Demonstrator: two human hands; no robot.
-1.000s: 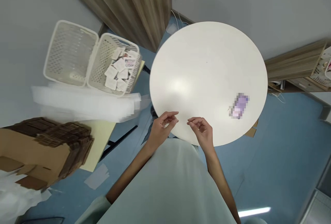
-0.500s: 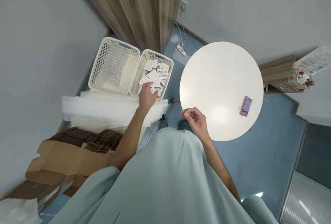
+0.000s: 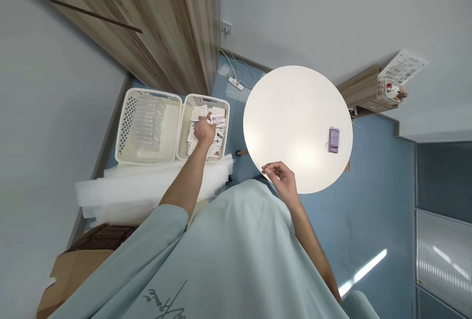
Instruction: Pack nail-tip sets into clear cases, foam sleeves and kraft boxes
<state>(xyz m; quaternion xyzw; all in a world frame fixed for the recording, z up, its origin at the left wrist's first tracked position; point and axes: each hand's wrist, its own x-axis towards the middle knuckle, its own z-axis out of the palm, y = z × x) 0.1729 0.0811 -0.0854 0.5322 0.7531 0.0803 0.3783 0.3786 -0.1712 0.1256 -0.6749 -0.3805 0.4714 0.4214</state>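
Cards (image 3: 199,112) lie loose in a white perforated basket (image 3: 185,125) on the person's left. Nearest the camera, a pale green shirt (image 3: 236,240) carries dark script, cut off below and not legible. Right hand (image 3: 280,179): loosely curled and bare, near the worktop edge; contact cannot be told. Left hand (image 3: 205,130): lowered into the basket over the cards, fingertips hidden; whether it pinches a card cannot be told. One card beside it bears purple print, too small to read.

A brown cardboard box (image 3: 73,272) is partly covered by the sleeve. Translucent white sheets (image 3: 140,186), thin and layered, lie in front of both baskets. In the second basket (image 3: 171,130), just beside the first, clear ribbed plastic trays (image 3: 145,122) stand in a row.

To the right is a round, smooth white worktop (image 3: 283,117) with glare. On it, a purple rectangular object (image 3: 334,138) is pixelated. Farther off stands a wood-grain cabinet (image 3: 173,39), cropped at the top. A printed sheet (image 3: 403,67) beyond the worktop is unreadable.
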